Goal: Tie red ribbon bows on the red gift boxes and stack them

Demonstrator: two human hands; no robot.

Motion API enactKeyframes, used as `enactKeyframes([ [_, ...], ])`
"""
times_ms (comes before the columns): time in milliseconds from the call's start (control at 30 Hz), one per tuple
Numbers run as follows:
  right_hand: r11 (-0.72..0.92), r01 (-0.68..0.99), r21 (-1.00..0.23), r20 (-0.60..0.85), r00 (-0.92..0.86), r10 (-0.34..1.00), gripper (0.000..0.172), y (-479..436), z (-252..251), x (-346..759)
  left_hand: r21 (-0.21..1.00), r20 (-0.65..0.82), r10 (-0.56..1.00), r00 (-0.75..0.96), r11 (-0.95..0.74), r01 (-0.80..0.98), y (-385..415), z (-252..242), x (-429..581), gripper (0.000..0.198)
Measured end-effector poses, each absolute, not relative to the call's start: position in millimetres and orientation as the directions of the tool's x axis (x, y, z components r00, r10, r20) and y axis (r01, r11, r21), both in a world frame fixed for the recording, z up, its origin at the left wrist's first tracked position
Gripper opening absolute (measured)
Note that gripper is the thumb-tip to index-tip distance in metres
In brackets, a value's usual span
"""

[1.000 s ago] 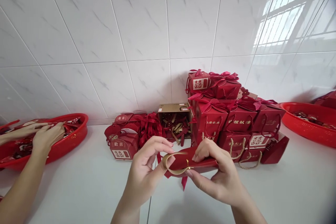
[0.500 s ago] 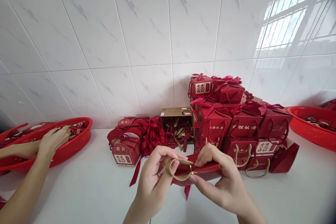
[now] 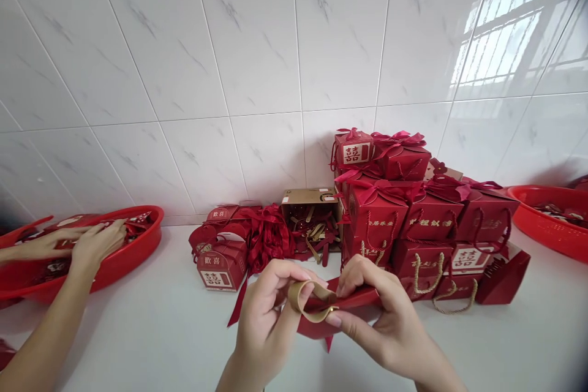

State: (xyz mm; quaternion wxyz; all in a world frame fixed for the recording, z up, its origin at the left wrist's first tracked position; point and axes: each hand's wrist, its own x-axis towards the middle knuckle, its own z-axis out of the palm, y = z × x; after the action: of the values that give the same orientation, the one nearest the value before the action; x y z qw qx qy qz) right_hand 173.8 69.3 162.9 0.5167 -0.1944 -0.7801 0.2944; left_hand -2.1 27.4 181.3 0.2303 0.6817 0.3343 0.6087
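Both my hands hold a flat red gift box (image 3: 356, 301) with a gold strap handle (image 3: 305, 303) just above the white counter. My left hand (image 3: 266, 318) pinches the looped gold strap at the box's left end. My right hand (image 3: 379, 312) grips the red card from the right, with the thumb underneath near a small gold clasp. A red ribbon tail hangs below the box. Behind my hands stands a pile of finished red gift boxes (image 3: 413, 214) with ribbons and rope handles.
Another person's hands (image 3: 87, 242) reach into a red basket (image 3: 133, 245) at the left. A second red basket (image 3: 549, 217) sits at the far right. A brown carton (image 3: 312, 199) of gold straps, loose red ribbons (image 3: 266, 236) and small red boxes (image 3: 218, 263) line the tiled wall.
The view has shifted slightly. My hands have tilted the red box and drawn the gold loop tighter. The other person's hands have shifted inside the left basket.
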Motion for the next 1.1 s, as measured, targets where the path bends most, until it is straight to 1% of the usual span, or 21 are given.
enactKeyframes([
  [133,0.727,0.018,-0.686,0.651,-0.431,0.625,0.02,68.7,160.4,171.5,0.709,0.674,0.738,0.037,-0.66,0.248,26.7,181.1,-2.8,0.016],
  [333,0.709,0.07,-0.702,0.603,-0.47,0.644,0.022,68.3,159.7,170.7,0.657,0.696,0.717,0.05,-0.663,0.358,27.1,179.2,-2.5,0.021],
  [467,0.695,0.13,-0.707,0.558,-0.502,0.661,0.024,69.3,161.0,171.1,0.567,0.719,0.684,0.121,-0.679,0.466,28.0,179.2,-2.7,0.027],
  [600,0.692,0.17,-0.701,0.54,-0.508,0.671,0.024,69.5,162.6,171.0,0.48,0.743,0.646,0.177,-0.697,0.533,30.0,181.0,-0.9,0.026],
  [800,0.704,0.18,-0.687,0.564,-0.48,0.672,0.025,72.3,163.0,171.6,0.394,0.781,0.579,0.234,-0.748,0.534,29.8,181.9,-0.3,0.026],
  [900,0.755,0.118,-0.645,0.661,-0.411,0.628,0.022,75.7,163.3,173.3,0.422,0.79,0.564,0.24,-0.784,0.455,27.1,181.0,-4.1,0.029],
  [1000,0.843,0.047,-0.537,0.8,-0.29,0.526,0.019,77.3,165.2,174.3,0.532,0.769,0.607,0.201,-0.782,0.326,24.0,180.8,-6.1,0.025],
  [1100,0.902,0.03,-0.431,0.878,-0.219,0.427,0.021,75.9,167.4,174.5,0.614,0.749,0.644,0.154,-0.762,0.203,22.1,182.1,-3.9,0.017],
])
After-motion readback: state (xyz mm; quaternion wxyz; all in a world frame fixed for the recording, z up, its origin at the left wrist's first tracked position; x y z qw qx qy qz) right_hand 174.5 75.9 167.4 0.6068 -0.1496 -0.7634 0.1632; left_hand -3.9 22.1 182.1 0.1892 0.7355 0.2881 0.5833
